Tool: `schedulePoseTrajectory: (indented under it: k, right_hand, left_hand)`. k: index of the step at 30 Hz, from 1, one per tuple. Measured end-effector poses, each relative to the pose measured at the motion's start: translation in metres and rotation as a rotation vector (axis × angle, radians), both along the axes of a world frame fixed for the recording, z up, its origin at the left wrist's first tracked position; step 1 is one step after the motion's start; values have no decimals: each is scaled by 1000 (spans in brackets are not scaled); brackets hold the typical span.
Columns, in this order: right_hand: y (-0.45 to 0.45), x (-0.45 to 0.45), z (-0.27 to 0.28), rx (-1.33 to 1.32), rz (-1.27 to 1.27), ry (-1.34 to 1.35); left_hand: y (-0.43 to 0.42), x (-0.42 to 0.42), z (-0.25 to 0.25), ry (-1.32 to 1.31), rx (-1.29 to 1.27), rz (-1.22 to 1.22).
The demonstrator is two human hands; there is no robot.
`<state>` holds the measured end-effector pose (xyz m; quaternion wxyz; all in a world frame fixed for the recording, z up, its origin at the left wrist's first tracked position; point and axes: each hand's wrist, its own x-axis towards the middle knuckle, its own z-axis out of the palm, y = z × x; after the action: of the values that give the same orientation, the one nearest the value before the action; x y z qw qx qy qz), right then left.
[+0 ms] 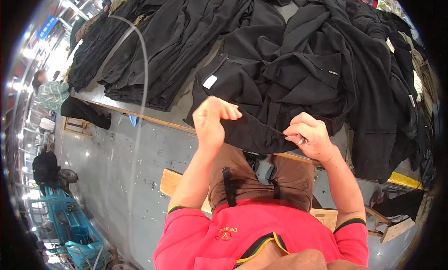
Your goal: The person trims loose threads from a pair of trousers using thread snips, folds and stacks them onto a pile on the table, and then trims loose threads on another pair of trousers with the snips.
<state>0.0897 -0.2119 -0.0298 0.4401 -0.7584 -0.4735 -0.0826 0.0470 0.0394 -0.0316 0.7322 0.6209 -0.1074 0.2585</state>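
Observation:
Black trousers (247, 130) lie on the table before me, their edge reaching its front. A white label (210, 81) shows on the cloth at the upper left, and small metal fasteners (332, 72) at the right. My left hand (213, 118) is over the left part of the garment's near edge, fingers bent toward the right; what is under the fingertips is hidden. My right hand (310, 135) is closed at the right end of that edge, pinching the black cloth between thumb and finger. A small metallic tool (302, 140) shows within its curled fingers.
Piles of dark garments (172, 41) cover much of the table (154, 118). Wooden stools (170, 182) stand below its edge. At the left are a blue-green vehicle (74, 223), a black bag (45, 167) and a person (52, 93) in a patterned top. Yellow tape (403, 180) marks the right edge.

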Motion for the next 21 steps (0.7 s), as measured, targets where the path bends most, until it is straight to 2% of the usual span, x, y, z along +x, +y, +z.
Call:
schedulePoseTrajectory:
  k: [3,5,7,11,14,18,21]
  right_hand:
    - [1,2,2,-34,23,45]
    - [3,5,6,-53,34,49]
    - [5,7,6,-81,9,63]
    - [8,8,0,-57,-33,83]
    - [8,8,-1,-42,-44,64]
    - [8,6,-2,-44,-85,57]
    - [7,5,-2,-32,-91,86]
  left_hand:
    - [-10,-9,-3,69,320,147]
    - [-11,-5,-3,222,312,129]
    - [-10,14,4,-78,905,209]
    - [-25,46,3,94,1194,-3]
    - [-25,62,-5,54,1185,-8]
    - [-29,63,-6,128,1100,-12]
    - [-18,61,-10,147,705,-97]
